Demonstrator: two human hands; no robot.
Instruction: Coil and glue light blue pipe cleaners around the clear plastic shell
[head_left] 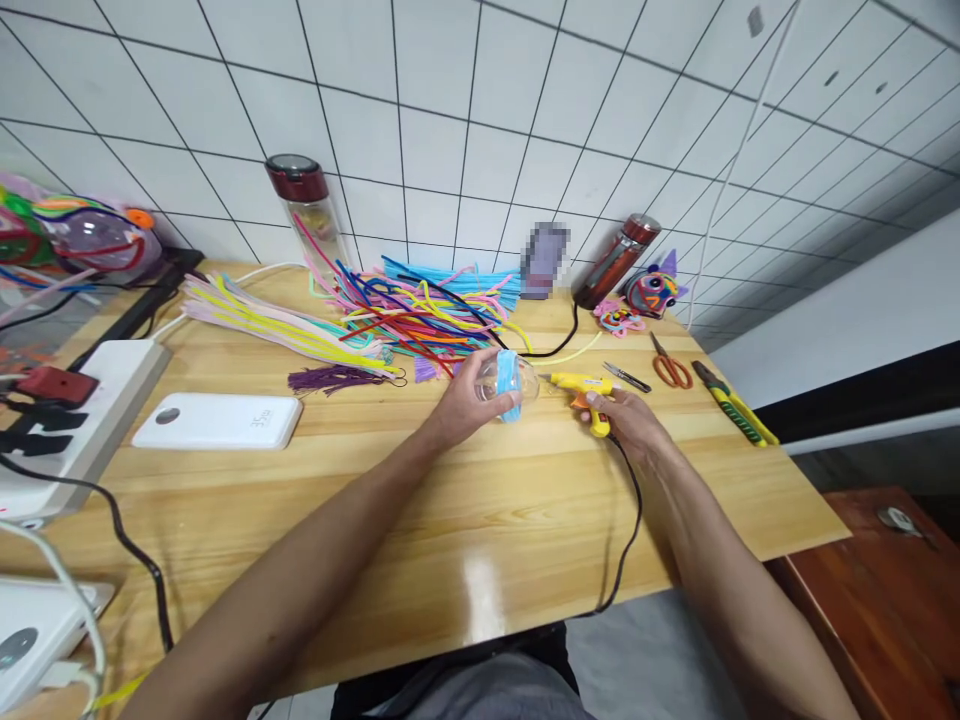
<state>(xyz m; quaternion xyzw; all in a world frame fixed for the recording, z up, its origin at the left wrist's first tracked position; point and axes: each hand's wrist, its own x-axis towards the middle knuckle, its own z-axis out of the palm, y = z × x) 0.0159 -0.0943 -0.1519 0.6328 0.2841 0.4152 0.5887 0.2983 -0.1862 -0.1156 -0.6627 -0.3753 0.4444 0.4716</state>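
A clear plastic ball (529, 382) with a light blue strip (508, 372) around its middle is gripped by my left hand (466, 400), thumb at the front. My right hand (626, 415) is wrapped round the handle of a yellow glue gun (581, 383). The gun's nozzle points left at the ball's right side; whether it touches, I cannot tell. A black cord hangs from the gun's handle over the table's front edge. Behind my left hand lies a heap of coloured pipe cleaners (427, 310), with a purple tassel (337, 378) to the left.
Right of the glue gun lie small snips (628, 377), orange-handled scissors (671, 365) and a green-yellow utility knife (735, 405). At the back stand a glass bottle (311, 215), a red thermos (619, 262) and a decorated ball (654, 290). A power bank (217, 420) and power strip (82, 420) are left.
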